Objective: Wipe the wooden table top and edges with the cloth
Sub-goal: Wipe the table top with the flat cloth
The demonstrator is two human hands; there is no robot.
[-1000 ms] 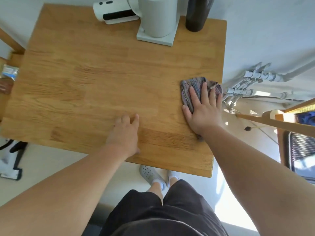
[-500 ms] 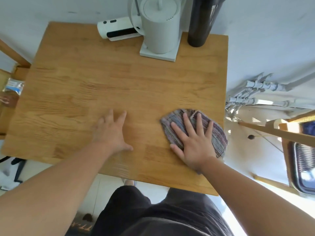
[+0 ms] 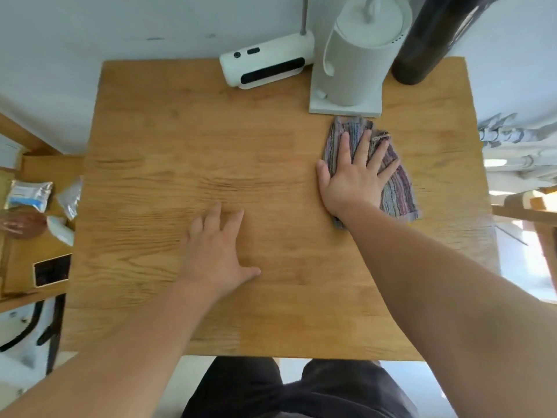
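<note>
Wooden table (image 3: pixel 168 152), pale wall (image 3: pixel 120 22) behind — kettle (image 3: pixel 358 64), cloth (image 3: pixel 398 191) under right hand (image 3: pixel 352 179)

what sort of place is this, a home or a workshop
Most likely a home, perhaps a kitchen or dining corner. A wooden table stands against a plain wall and bears a white electric kettle and a tall dark bottle; foil packets lie on a low shelf beside it.

The top frame edge cuts off the dark bottle (image 3: pixel 434 40) and the kettle (image 3: pixel 358 55). The right grip (image 3: pixel 352 176) hides the middle of the cloth (image 3: pixel 394 191). At far left, the packets (image 3: pixel 28 194) are blurred.
</note>
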